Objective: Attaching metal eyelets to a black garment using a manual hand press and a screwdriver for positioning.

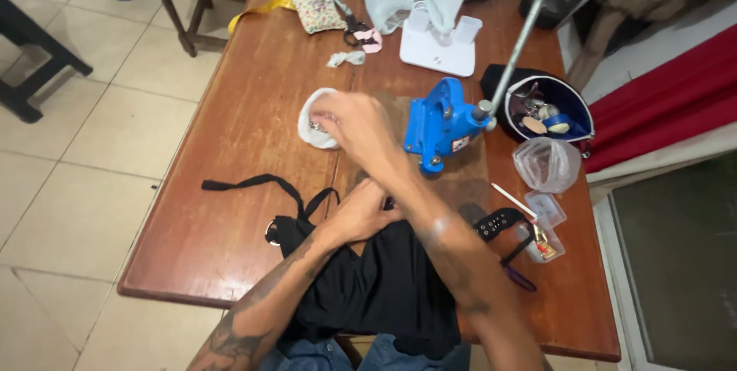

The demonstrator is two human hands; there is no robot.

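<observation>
1. On the wooden counter (pixel 230 187), near its front edge, lies a black garment (pixel 384 279) with thin straps; one strap runs to the left and carries a metal ring (pixel 272 231).
2. The left hand (pixel 361 213) rests on the top part of the black garment, fingers curled and pressed down on the fabric.
3. The right hand (pixel 355 121) crosses over the left arm and reaches into a small white bowl (pixel 316 121); its fingertips are together at the small pieces inside, but I cannot tell if they pinch one.
4. Just right of this hand stands a blue hand press (pixel 441 121) with a long metal lever (pixel 522 41).
5. Further right are a black pouch (pixel 546 106) with small parts, a clear plastic bag (pixel 546 163) and a small clear box (pixel 546 221).
6. At the far end lie a floral pincushion (pixel 318 10), a yellow measuring tape (pixel 265 4) and a white stand (pixel 439 44).
</observation>
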